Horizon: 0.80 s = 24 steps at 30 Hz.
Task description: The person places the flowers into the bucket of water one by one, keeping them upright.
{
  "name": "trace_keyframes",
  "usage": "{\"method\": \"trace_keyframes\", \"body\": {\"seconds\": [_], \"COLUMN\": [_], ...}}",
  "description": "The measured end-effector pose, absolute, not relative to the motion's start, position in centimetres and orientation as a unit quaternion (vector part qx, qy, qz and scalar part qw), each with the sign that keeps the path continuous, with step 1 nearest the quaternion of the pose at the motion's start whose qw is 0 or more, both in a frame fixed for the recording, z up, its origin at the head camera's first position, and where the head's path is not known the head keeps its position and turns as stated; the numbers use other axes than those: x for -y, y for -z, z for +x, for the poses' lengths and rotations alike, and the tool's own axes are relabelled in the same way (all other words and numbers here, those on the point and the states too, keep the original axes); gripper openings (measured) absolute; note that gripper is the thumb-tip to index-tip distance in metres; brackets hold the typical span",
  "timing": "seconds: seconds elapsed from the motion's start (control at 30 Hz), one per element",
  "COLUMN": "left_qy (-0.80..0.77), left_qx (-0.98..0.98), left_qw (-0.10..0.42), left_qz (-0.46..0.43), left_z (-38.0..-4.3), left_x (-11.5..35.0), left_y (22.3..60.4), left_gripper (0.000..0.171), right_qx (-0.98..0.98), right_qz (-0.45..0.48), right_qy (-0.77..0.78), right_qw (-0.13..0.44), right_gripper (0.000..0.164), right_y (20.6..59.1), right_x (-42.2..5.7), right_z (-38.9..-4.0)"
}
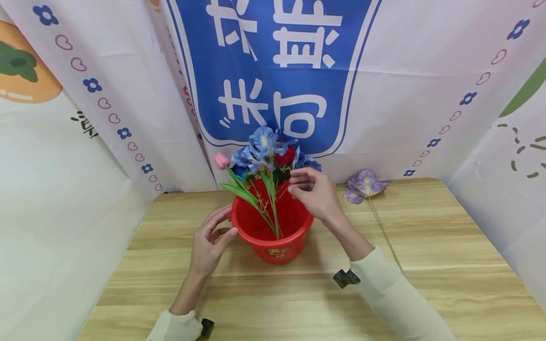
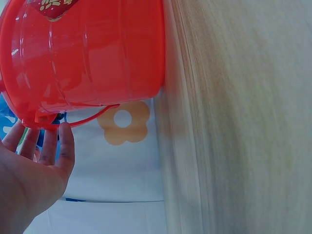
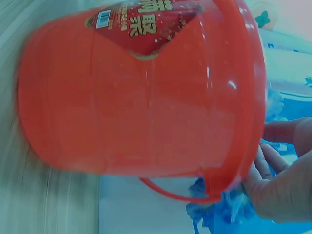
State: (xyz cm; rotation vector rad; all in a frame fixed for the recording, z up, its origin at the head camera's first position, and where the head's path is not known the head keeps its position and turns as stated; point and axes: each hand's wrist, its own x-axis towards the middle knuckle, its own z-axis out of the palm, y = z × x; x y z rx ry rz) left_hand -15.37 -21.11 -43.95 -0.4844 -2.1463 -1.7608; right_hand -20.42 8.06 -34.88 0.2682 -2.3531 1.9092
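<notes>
A red bucket stands on the wooden table with artificial flowers leaning in it. Among them are blue irises, a pink tulip with green leaves and a red bloom. My left hand touches the bucket's left side at the rim, its fingers relaxed; the left wrist view shows the fingertips by the red handle. Over the bucket's right rim, my right hand has its thumb and fingers slightly apart beside the flowers. Its palm side is partly hidden in the head view.
A purple iris on a long stem lies on the table at the right, its stem passing beside my right sleeve. A white curtain with a blue printed panel hangs directly behind the bucket.
</notes>
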Motion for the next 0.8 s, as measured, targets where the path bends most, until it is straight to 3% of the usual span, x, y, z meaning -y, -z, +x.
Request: {"method": "trace_keyframes", "body": {"seconds": [0.8], "left_qy": [0.619], "left_qx": [0.747], "left_qw": [0.167], "left_qz": [-0.176], "left_z": [-15.3], "left_x": [21.1], "left_y": [44.0], "left_gripper": [0.052], "right_qx": [0.718], "right_qz": [-0.004], "right_qy": [-0.694], "right_qw": [0.049], "right_gripper": [0.043], "right_y": [38.6], "right_x": [-17.5], "right_z": [-19.8]}}
